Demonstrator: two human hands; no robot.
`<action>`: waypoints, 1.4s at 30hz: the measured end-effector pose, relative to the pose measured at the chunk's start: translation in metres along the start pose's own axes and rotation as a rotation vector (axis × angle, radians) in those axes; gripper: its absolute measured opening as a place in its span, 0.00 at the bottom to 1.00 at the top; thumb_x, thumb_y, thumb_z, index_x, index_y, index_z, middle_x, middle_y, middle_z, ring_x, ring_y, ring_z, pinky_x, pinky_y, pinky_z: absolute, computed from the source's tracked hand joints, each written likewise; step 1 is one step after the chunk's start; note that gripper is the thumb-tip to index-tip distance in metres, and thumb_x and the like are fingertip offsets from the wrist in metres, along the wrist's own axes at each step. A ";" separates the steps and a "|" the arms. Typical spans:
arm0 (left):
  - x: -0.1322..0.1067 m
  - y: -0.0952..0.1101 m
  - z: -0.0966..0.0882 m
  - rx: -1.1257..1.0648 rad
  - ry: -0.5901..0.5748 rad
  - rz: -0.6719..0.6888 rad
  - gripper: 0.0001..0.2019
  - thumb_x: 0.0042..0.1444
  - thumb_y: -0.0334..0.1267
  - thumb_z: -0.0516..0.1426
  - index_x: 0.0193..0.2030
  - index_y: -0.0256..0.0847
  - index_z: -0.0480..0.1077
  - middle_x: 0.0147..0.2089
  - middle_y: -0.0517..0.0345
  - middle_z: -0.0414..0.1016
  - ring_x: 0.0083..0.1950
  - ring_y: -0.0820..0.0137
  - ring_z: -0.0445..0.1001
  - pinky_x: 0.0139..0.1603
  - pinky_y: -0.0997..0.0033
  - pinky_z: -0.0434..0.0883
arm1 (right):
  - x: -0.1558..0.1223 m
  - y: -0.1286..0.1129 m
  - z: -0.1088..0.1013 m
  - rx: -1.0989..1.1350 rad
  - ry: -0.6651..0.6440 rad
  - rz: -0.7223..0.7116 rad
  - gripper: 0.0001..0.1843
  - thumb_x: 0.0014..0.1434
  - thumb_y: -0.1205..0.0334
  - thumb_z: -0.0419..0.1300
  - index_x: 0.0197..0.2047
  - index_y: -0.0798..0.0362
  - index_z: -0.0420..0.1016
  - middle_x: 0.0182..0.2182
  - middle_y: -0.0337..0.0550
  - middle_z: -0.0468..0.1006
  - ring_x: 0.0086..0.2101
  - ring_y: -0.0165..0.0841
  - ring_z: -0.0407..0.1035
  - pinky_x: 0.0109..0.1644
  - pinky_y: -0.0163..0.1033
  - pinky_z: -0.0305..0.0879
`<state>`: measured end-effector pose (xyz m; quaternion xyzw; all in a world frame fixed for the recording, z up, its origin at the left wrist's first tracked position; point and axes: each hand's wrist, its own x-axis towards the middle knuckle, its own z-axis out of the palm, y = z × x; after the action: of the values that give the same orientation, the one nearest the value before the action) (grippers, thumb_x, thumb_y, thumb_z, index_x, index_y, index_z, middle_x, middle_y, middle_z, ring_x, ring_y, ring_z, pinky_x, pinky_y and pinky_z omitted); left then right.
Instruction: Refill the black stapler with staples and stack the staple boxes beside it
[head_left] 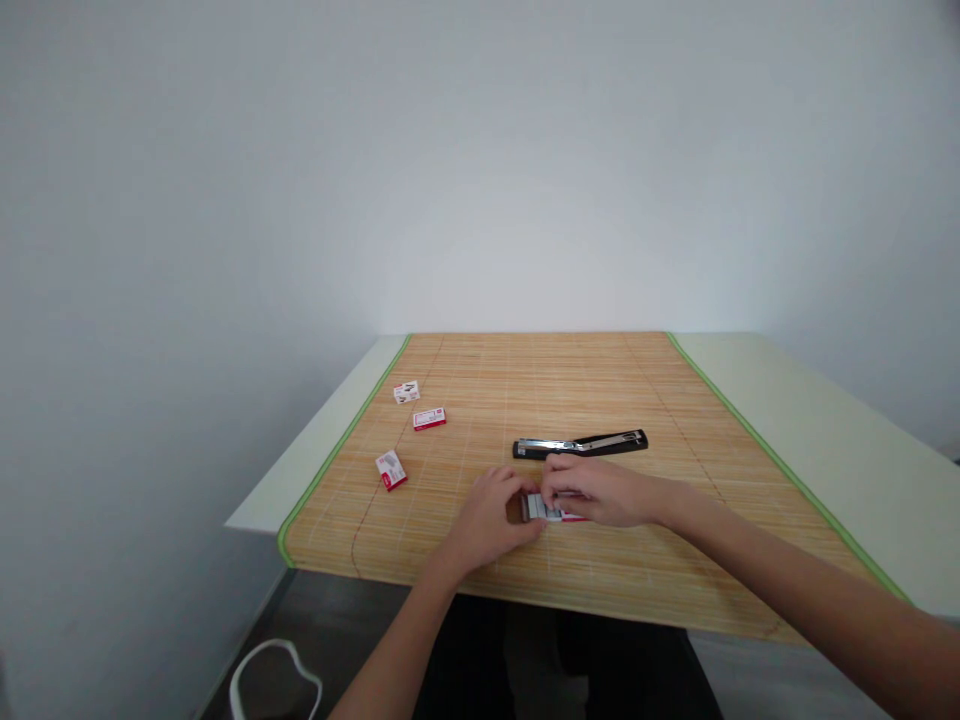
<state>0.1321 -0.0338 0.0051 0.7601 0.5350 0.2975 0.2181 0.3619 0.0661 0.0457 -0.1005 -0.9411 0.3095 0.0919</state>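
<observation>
Both hands meet over a small staple box (546, 509) near the front edge of the bamboo mat (570, 380): the left hand (491, 518) steadies its left end with curled fingers, the right hand (596, 492) pinches its top. The opened black stapler (580, 444) lies just behind. A jerky pull risks scattering staples off the near table edge; three more boxes (391, 469) lie to the left.

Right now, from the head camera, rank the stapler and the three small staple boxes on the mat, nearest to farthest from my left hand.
From the left hand:
1. Stapler, just beyond, right.
2. Nearest box, left.
3. Middle box, farther back.
4. Far box, near the mat's left edge.
</observation>
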 end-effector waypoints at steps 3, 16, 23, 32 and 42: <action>0.000 0.002 0.001 0.019 0.009 0.000 0.16 0.54 0.44 0.67 0.49 0.47 0.76 0.48 0.54 0.74 0.52 0.58 0.71 0.54 0.59 0.67 | -0.002 0.000 0.002 0.031 0.009 0.027 0.08 0.69 0.66 0.57 0.46 0.49 0.77 0.45 0.43 0.71 0.43 0.34 0.69 0.50 0.41 0.66; -0.009 0.017 -0.004 -0.192 0.210 0.017 0.08 0.63 0.45 0.62 0.47 0.50 0.79 0.47 0.57 0.79 0.51 0.62 0.75 0.57 0.59 0.70 | -0.006 -0.031 0.021 0.354 0.276 0.317 0.12 0.73 0.51 0.53 0.46 0.49 0.71 0.37 0.39 0.73 0.34 0.32 0.66 0.36 0.37 0.66; -0.005 0.025 -0.005 -0.313 0.264 -0.026 0.08 0.64 0.45 0.62 0.40 0.46 0.79 0.42 0.56 0.80 0.46 0.64 0.76 0.51 0.62 0.72 | -0.005 -0.043 0.026 0.309 0.427 0.325 0.10 0.70 0.53 0.57 0.51 0.47 0.70 0.39 0.41 0.75 0.37 0.35 0.70 0.41 0.40 0.71; -0.002 0.018 0.015 -0.623 0.330 -0.239 0.15 0.61 0.52 0.63 0.38 0.42 0.80 0.38 0.56 0.81 0.39 0.66 0.76 0.43 0.66 0.72 | -0.002 -0.043 0.046 -0.151 0.746 0.189 0.09 0.67 0.59 0.62 0.50 0.44 0.76 0.48 0.48 0.77 0.50 0.45 0.71 0.56 0.55 0.70; 0.014 -0.008 -0.002 -0.293 0.347 -0.166 0.15 0.69 0.51 0.54 0.45 0.45 0.78 0.46 0.55 0.80 0.48 0.64 0.76 0.53 0.62 0.70 | -0.005 -0.032 0.036 -0.065 0.819 0.278 0.06 0.64 0.57 0.65 0.44 0.45 0.79 0.47 0.47 0.76 0.51 0.45 0.70 0.57 0.54 0.68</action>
<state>0.1291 -0.0182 0.0045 0.6113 0.5764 0.4788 0.2545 0.3540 0.0191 0.0355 -0.3437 -0.8136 0.2237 0.4121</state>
